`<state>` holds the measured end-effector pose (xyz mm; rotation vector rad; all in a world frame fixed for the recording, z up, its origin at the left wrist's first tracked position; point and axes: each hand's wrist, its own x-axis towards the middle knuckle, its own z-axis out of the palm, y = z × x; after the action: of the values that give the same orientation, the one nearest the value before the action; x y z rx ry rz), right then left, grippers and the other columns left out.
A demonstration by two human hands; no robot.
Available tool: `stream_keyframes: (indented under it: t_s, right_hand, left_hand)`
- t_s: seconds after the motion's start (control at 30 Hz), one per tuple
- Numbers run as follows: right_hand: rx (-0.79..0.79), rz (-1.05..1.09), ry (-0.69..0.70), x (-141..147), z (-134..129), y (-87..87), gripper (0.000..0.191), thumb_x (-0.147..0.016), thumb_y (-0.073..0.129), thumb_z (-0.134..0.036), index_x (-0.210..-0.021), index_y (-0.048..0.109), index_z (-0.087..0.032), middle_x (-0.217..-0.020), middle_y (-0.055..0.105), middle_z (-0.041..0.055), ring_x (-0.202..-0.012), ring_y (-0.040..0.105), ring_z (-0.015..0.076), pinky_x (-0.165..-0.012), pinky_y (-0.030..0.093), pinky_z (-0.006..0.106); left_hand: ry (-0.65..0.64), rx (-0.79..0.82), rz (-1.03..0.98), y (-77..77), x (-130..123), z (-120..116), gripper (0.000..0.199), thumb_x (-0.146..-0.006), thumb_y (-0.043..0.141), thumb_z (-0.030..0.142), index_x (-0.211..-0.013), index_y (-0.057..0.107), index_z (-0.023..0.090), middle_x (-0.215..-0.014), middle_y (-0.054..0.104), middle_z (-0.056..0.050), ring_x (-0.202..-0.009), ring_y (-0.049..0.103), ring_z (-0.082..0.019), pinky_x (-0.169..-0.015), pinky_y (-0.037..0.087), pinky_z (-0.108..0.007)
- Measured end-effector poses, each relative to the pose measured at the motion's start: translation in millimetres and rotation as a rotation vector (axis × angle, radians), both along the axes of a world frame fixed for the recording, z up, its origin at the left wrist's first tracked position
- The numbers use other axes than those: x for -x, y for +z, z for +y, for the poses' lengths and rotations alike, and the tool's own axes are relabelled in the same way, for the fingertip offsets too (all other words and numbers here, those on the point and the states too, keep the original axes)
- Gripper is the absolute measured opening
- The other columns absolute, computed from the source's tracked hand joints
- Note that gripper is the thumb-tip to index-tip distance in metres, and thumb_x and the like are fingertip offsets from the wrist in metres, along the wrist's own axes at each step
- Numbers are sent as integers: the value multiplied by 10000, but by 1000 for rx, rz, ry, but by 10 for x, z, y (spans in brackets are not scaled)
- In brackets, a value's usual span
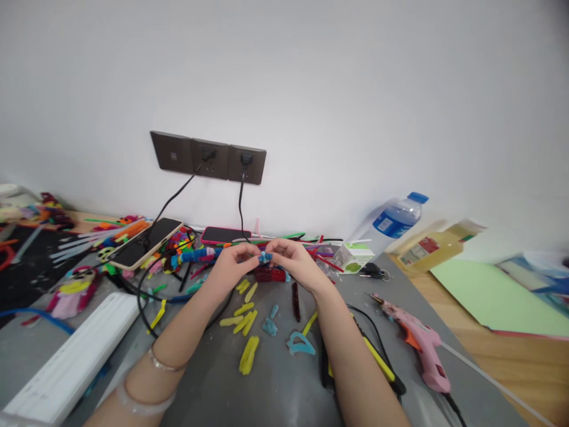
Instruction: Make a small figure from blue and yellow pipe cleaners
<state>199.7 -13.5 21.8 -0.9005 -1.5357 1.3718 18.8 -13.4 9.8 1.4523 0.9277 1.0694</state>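
My left hand (233,264) and my right hand (296,264) meet above the grey table, fingertips pinched together. Between them is a small light-blue fuzzy pipe-cleaner piece (265,257), mostly covered by the fingers. Just behind and below it lies a dark red shiny bundle (270,274). Nearer to me, several short yellow fuzzy pieces (249,356) are scattered between my forearms. Beside them are a small light-blue piece (269,326) and a light-blue looped shape (302,345) with a yellow stem. A dark brown strip (296,301) lies below my right hand.
A pink glue gun (420,344) and yellow-black handled pliers (377,359) lie right. A white power strip (75,362), black cables and a phone (149,242) are left. Bottles (402,214) stand by the wall; colourful pipe cleaners (124,231) crowd the back edge.
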Motion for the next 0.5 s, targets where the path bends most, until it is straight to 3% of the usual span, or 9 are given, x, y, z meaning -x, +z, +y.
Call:
stream_keyframes:
  t_s: [0.17, 0.3, 0.4, 0.5]
  right_hand:
    - [-10, -10, -27, -38, -11, 43, 257, -787, 715, -412, -823, 628, -173, -749, 613, 8, -656, 546, 124, -656, 456, 264]
    - [-83, -44, -207, -142, -20, 147, 299, -802, 674, -468, -838, 606, -179, -730, 626, 12, -624, 531, 125, -626, 456, 267]
    - [-182, -57, -384, -201, -122, 338, 282, -819, 652, -460, -830, 595, -184, -716, 618, 8, -607, 516, 120, -614, 455, 262]
    - [-321, -97, -537, -240, -364, 640, 222, -834, 638, -414, -850, 597, -196, -716, 614, 5, -611, 529, 124, -609, 451, 260]
  left_hand:
    - [0, 8, -38, 31, 2, -11, 180, -712, 707, 349, -726, 666, 174, -788, 643, -27, -747, 562, -173, -702, 440, -287]
    - [22, 4, -76, 64, -11, -32, 174, -690, 721, 335, -702, 672, 168, -923, 654, -67, -870, 582, -212, -760, 446, -307]
    - [35, 1, -99, 71, -11, -38, 168, -667, 738, 317, -685, 676, 162, -995, 652, -92, -952, 586, -235, -827, 435, -330]
    - [34, -1, -99, 70, -2, -37, 167, -662, 743, 313, -662, 671, 163, -1017, 649, -102, -1018, 579, -255, -882, 421, -350]
